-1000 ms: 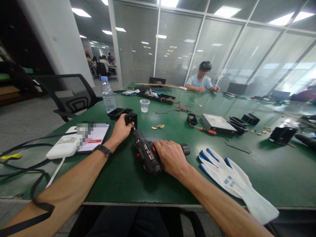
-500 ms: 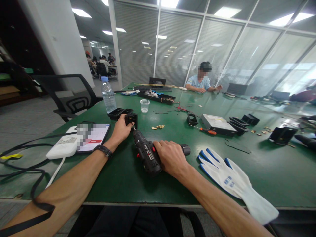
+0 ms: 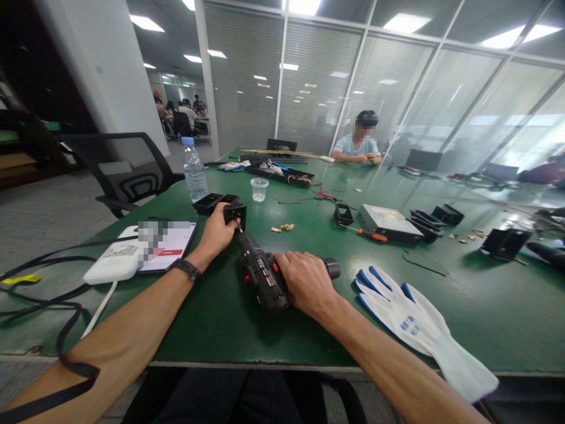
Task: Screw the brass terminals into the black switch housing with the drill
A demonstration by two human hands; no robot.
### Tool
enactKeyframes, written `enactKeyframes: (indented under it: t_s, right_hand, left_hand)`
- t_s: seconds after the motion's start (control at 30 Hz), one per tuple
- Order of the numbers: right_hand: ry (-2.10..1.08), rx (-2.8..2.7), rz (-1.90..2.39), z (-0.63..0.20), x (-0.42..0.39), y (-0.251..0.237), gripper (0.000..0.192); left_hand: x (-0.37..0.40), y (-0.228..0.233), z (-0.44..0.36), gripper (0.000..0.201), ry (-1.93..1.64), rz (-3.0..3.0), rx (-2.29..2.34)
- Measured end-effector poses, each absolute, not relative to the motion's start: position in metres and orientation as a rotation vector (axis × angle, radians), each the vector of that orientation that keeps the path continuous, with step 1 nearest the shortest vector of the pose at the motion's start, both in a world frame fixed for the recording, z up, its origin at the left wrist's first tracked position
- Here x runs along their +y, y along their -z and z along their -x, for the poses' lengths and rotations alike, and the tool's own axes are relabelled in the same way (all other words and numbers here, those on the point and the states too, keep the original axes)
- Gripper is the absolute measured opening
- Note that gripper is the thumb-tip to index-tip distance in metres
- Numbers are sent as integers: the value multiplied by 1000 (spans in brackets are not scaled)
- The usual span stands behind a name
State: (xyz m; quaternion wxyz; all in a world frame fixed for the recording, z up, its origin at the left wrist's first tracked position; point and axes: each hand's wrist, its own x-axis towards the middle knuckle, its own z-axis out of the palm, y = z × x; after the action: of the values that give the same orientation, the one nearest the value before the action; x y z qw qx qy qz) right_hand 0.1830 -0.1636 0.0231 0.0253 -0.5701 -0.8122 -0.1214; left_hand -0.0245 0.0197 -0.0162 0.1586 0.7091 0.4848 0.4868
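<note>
I am gripping the cordless drill (image 3: 263,275) tight in my right hand (image 3: 306,282), near the table's (image 3: 282,335) front edge, while my left hand (image 3: 216,231) is pinching the small black bracket (image 3: 235,212), steadying it against the bit.

**Far co-worker draws hands in; near scene barely shifts**

The person (image 3: 361,141) seated at the far end of the counter (image 3: 485,306) had 1 hand stretched out to the side in both earlier pictures; now both hands are together in front of the chest. View nudged slightly: the black bracket (image 3: 235,212) and the cordless drill (image 3: 261,272) sit a touch higher in frame.
</note>
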Motion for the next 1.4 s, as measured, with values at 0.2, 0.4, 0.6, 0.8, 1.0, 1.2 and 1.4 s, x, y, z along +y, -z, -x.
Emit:
enactKeyframes:
  t_s: [0.2,0.4,0.6,0.8,1.0,1.2,1.4]
  right_hand:
    - [368,-2517,1768,-183,-163,-24,33]
    - [369,-2515,1766,-183,-164,-24,31]
    - [377,-2513,1751,-184,-164,-22,31]
    - [387,-2507,1737,-185,-163,-21,33]
    - [401,-2505,1714,-185,-163,-20,31]
    - [412,-2495,1710,-186,-162,-19,30]
    - [424,-2497,1692,-187,-161,-18,31]
  left_hand:
    - [19,15,24,41,-1390,-1996,1389]
    - [19,15,23,41,-1399,-1963,1359]
    - [21,18,24,42,-1418,-1967,1334]
    - [20,16,23,43,-1405,-1960,1364]
    - [21,18,24,43,-1400,-1973,1359]
    - [24,20,25,41,-1422,-1992,1328]
    - [24,20,25,39,-1435,-1987,1344]
